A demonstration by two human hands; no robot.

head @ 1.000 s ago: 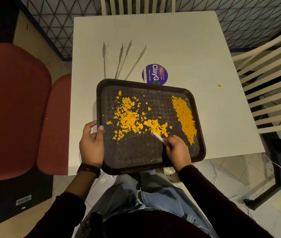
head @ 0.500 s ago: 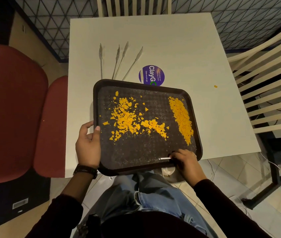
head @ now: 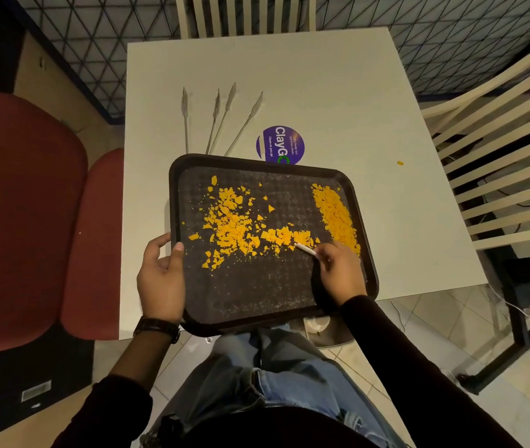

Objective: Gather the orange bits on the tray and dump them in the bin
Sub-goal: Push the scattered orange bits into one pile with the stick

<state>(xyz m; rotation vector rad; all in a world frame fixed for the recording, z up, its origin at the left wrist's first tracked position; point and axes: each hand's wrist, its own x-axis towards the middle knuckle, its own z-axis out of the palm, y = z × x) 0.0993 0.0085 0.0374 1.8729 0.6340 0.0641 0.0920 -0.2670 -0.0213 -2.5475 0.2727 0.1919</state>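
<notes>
Here the left hand clamps the tray rim — right hand pinches a white stick against the orange bits

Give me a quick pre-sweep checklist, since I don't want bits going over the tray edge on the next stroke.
1. Tray steadied: ok, left hand grips its left rim.
2. Tool in hand: ok, right hand holds a white stick, tip at the scattered bits.
3. Target pile formed along the right side: ok.
4. Margin at the right rim: not ok, the pile lies close to it.
5. All bits on the tray: not ok, one stray bit lies on the table.
6. Bin within reach: cannot tell, none in view.
</notes>
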